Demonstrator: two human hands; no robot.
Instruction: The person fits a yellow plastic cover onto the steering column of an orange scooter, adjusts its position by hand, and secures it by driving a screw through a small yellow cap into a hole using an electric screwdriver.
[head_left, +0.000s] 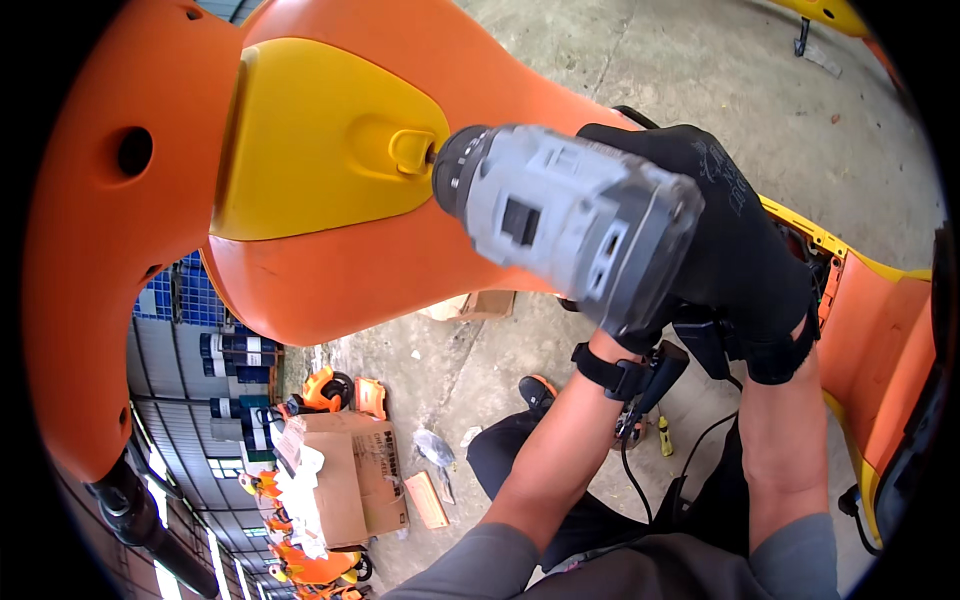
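Note:
A grey cordless drill points left, its black chuck up against the raised tab of a yellow panel. That panel is set into a large orange plastic body part. My right hand, in a black glove, is closed round the drill from its right side; the grip itself is out of sight. Below the drill's rear end, my left hand shows only a bit of black glove above a strapped wrist. The drill covers its fingers.
A cardboard box with white paper stands on the concrete floor at lower left. Orange panels edged in yellow lie at the right. Black cables hang by my legs, near a yellow-handled screwdriver. Blue barrels stand farther off.

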